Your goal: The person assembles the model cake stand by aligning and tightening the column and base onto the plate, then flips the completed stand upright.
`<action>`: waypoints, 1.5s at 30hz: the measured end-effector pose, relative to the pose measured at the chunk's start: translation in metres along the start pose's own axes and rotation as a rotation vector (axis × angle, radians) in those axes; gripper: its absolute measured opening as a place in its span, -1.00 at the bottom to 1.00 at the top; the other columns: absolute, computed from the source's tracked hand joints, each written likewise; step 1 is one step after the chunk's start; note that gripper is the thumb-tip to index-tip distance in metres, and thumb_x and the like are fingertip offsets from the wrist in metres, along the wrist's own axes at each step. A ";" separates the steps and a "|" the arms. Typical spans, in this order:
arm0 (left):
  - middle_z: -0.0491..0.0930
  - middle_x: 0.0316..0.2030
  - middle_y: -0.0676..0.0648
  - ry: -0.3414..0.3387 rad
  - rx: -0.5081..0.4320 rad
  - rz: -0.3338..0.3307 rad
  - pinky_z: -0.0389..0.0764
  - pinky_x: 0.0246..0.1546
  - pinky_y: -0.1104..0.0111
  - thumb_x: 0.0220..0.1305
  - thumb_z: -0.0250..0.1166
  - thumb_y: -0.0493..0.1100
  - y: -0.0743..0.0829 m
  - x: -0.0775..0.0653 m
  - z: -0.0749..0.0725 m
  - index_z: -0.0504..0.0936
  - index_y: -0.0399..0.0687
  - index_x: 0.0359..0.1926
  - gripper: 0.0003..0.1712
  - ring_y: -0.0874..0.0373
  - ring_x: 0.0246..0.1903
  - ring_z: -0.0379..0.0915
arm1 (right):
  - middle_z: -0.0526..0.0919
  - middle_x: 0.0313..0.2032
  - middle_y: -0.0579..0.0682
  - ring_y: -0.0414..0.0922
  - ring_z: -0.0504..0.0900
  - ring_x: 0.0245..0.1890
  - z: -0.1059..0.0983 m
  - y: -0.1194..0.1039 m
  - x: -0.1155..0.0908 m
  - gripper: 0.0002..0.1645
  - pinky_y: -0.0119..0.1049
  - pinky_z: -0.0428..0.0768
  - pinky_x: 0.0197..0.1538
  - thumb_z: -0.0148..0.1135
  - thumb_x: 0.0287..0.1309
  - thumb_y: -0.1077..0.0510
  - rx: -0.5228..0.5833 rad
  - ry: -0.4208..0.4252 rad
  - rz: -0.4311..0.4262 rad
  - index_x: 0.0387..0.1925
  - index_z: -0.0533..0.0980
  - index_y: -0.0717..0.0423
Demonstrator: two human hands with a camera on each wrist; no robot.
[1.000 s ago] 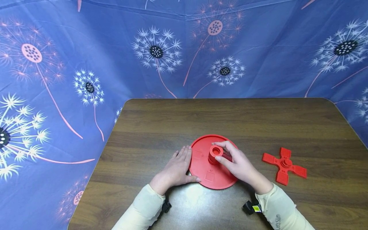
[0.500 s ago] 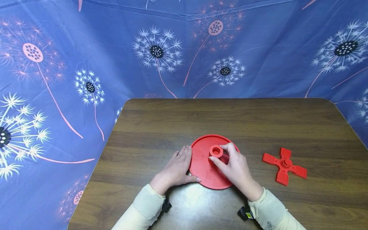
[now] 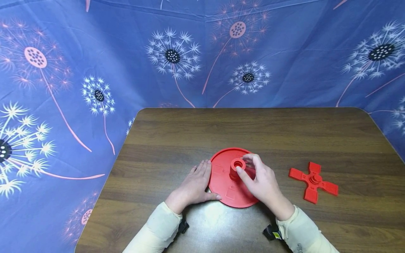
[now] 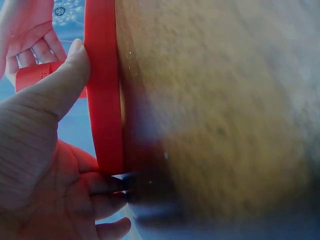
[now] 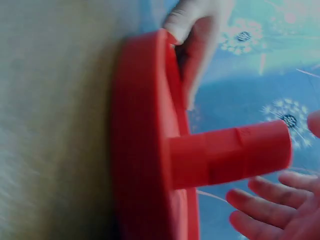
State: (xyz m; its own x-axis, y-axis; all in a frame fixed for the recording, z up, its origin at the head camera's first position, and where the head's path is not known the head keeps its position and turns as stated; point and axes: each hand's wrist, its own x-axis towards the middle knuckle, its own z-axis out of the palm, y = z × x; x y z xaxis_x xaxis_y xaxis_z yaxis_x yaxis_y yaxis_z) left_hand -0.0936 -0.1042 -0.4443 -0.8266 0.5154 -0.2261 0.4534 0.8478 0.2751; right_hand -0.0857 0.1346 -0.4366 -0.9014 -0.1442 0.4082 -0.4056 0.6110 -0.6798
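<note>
A round red disc (image 3: 221,181) with a raised rim lies flat on the table. From its middle rises a short red hollow tube (image 5: 225,155), upright. My left hand (image 3: 193,188) rests along the disc's left side, fingers straight against the rim and thumb on the near edge; the left wrist view shows that thumb over the rim (image 4: 104,115). Around the tube's right side curves my right hand (image 3: 264,179), thumb near its top and fingers behind. In the right wrist view, gaps show between the tube and these loosely bent fingers (image 5: 265,207).
A red cross-shaped part (image 3: 314,179) with a threaded-looking stub at its centre lies to the right of the disc. The brown wood-grain table (image 3: 177,137) ends at a blue dandelion-print cloth (image 3: 202,52) behind it.
My right hand first moved left with its thumb along the tube's near side, then shifted back slightly right, its fingers coming around the far side. Disc and left hand stay in place.
</note>
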 end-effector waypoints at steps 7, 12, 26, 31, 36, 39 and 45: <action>-0.06 0.49 -0.28 -0.017 -0.008 -0.012 0.01 0.42 0.04 0.06 0.26 0.48 0.000 0.000 -0.001 -0.11 -0.35 0.50 0.35 -0.09 0.48 -0.18 | 0.49 0.24 0.03 -0.07 0.45 0.24 -0.014 0.008 0.010 -0.44 -0.58 0.25 0.26 0.18 0.31 0.23 0.198 -0.232 -0.043 0.33 0.36 0.12; -0.06 0.49 -0.28 -0.023 -0.010 -0.019 0.02 0.41 0.04 0.05 0.27 0.48 0.000 0.000 -0.001 -0.11 -0.34 0.50 0.35 -0.08 0.48 -0.18 | 0.41 0.32 -0.04 -0.17 0.34 0.31 -0.016 0.017 0.012 -0.39 -0.59 0.23 0.25 0.15 0.34 0.25 0.297 -0.367 -0.051 0.39 0.32 0.05; -0.08 0.50 -0.27 -0.016 -0.011 -0.027 -0.01 0.42 0.05 0.04 0.26 0.50 0.000 0.000 0.002 -0.13 -0.32 0.51 0.37 -0.07 0.49 -0.21 | 0.65 -0.02 -0.09 -0.13 0.66 -0.03 -0.009 0.015 0.008 -0.50 -0.17 0.58 0.06 0.39 0.12 0.25 0.256 -0.233 -0.034 0.11 0.48 0.08; -0.09 0.50 -0.26 -0.021 -0.017 -0.033 -0.03 0.43 0.04 0.04 0.26 0.50 0.000 0.000 0.001 -0.14 -0.31 0.51 0.37 -0.06 0.49 -0.21 | 0.69 -0.09 -0.05 -0.09 0.69 -0.11 -0.004 0.010 0.006 -0.50 -0.09 0.62 -0.01 0.48 0.02 0.21 0.172 -0.152 0.006 -0.01 0.47 0.12; -0.08 0.50 -0.26 -0.015 -0.008 -0.033 -0.01 0.42 0.04 0.03 0.26 0.50 0.001 0.000 0.001 -0.13 -0.32 0.51 0.37 -0.06 0.49 -0.20 | 0.71 -0.13 -0.02 -0.07 0.71 -0.15 0.002 0.003 0.003 -0.46 -0.06 0.63 -0.05 0.53 -0.04 0.15 0.099 -0.078 0.066 -0.06 0.44 0.13; -0.07 0.49 -0.27 -0.013 -0.005 -0.032 0.00 0.42 0.03 0.03 0.26 0.50 0.001 0.000 0.001 -0.13 -0.32 0.51 0.38 -0.07 0.49 -0.19 | 0.72 -0.18 -0.03 -0.08 0.72 -0.19 0.006 -0.002 0.001 -0.45 -0.06 0.64 -0.08 0.55 -0.07 0.10 0.058 -0.028 0.106 -0.08 0.45 0.11; -0.08 0.50 -0.27 -0.021 -0.003 -0.034 -0.01 0.42 0.03 0.04 0.26 0.50 0.001 -0.001 0.001 -0.14 -0.32 0.51 0.37 -0.06 0.49 -0.20 | 0.74 -0.25 -0.05 -0.10 0.71 -0.24 0.011 -0.006 -0.003 -0.45 -0.04 0.59 -0.19 0.55 -0.09 0.00 -0.013 0.044 0.156 -0.10 0.46 0.05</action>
State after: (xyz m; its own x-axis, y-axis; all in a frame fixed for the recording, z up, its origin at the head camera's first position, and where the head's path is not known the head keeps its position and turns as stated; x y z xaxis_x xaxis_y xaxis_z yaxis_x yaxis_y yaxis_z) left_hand -0.0923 -0.1033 -0.4445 -0.8344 0.4886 -0.2551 0.4238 0.8646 0.2699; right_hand -0.0821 0.1229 -0.4405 -0.9456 -0.0132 0.3249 -0.2593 0.6337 -0.7288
